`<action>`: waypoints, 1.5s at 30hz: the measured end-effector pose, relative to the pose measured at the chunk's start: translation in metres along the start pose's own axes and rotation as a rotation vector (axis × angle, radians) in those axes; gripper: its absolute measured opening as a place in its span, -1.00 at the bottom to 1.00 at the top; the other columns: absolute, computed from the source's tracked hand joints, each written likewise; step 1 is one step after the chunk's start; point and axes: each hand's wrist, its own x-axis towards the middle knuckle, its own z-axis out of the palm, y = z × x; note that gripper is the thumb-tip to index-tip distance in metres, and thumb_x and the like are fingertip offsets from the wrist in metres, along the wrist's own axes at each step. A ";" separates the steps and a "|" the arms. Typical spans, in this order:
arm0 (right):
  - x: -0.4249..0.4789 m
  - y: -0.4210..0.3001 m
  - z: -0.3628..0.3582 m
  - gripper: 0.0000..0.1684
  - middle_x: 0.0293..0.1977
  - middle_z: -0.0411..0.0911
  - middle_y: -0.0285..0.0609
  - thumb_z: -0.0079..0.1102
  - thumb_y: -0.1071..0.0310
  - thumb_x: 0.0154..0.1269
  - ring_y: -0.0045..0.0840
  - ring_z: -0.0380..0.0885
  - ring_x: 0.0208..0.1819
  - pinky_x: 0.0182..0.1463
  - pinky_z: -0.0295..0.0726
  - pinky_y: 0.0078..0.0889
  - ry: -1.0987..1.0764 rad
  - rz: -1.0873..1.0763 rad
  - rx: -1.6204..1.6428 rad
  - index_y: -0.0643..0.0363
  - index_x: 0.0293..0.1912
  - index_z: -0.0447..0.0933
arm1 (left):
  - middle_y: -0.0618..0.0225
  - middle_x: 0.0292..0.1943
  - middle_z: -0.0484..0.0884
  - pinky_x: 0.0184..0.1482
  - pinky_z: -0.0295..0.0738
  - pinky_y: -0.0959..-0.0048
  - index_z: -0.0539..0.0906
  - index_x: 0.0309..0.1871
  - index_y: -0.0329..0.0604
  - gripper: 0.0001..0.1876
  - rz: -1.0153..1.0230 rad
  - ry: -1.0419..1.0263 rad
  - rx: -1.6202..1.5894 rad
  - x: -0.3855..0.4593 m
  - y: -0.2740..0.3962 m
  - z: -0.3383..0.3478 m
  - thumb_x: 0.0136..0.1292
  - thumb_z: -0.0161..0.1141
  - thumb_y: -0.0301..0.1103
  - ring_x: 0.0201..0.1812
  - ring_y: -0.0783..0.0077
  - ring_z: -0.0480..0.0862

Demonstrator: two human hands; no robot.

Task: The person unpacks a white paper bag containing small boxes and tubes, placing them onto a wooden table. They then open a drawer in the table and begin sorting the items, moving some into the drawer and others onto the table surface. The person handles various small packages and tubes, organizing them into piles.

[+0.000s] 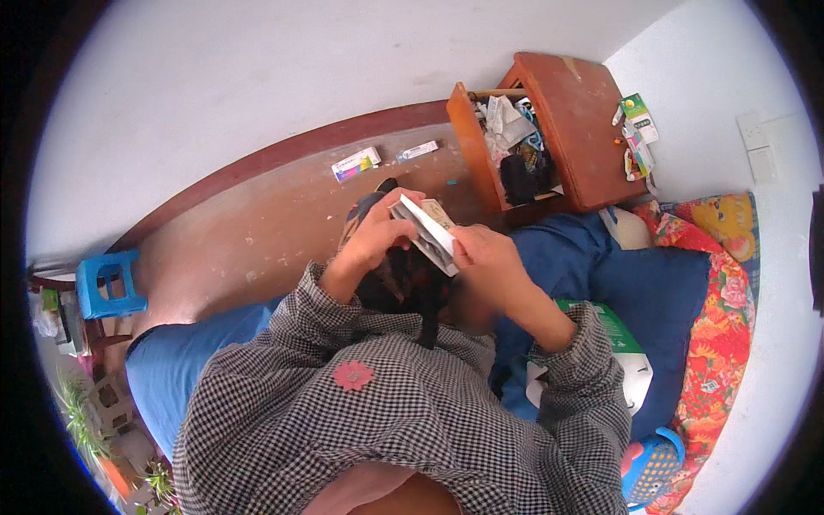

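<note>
In front of my lap I hold a small white carton (425, 237), tilted, its near end seeming to gape. My left hand (378, 226) grips its upper left end, with the thumb along the near side. On the lower right end are the fingers of my right hand (486, 254). A pale yellowish printed piece (438, 211) shows just behind the carton; whether it belongs to it I cannot tell. A blurred patch covers the area beneath my right wrist.
A wooden cabinet (582, 129) has its drawer (473, 148) pulled out, full of papers and oddments. Two medicine-type boxes, one colourful (356, 165) and one slim (417, 152), lie on the floor. A blue stool (109, 283) stands left. A green-and-white package (621, 347) rests on the bed (663, 290).
</note>
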 end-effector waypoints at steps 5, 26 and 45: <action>0.030 0.026 -0.001 -0.78 -0.44 0.54 -0.07 0.10 0.28 0.13 -0.36 0.55 -0.45 -0.38 0.50 -0.35 -0.156 0.214 0.441 0.25 -0.31 0.49 | 0.37 -0.45 0.51 -0.53 0.31 0.65 0.51 -0.31 -0.21 -0.81 0.008 0.207 -0.083 0.020 -0.015 -0.016 -0.02 -0.05 -0.54 -0.54 0.58 0.44; 0.139 0.365 0.090 0.13 0.08 0.26 0.17 0.33 0.06 -0.14 -0.09 0.24 0.13 0.20 0.12 -0.09 0.213 0.777 -0.288 0.20 0.29 -0.15 | 0.31 -0.12 0.37 -0.10 0.38 0.50 0.49 -0.20 -0.15 -0.70 -0.038 -0.580 0.724 0.248 -0.048 -0.010 -0.08 0.20 -0.42 -0.07 0.37 0.41; 0.080 0.269 0.068 -0.59 0.00 0.33 0.10 0.26 0.50 -0.19 -0.06 0.32 -0.05 0.04 0.32 -0.15 0.279 0.876 -0.462 0.31 -0.24 0.40 | 0.08 -0.22 0.42 -0.08 0.38 0.37 0.55 -0.33 -0.27 -0.71 -0.020 -0.458 1.037 0.295 -0.067 -0.023 -0.10 0.21 -0.27 -0.14 0.12 0.46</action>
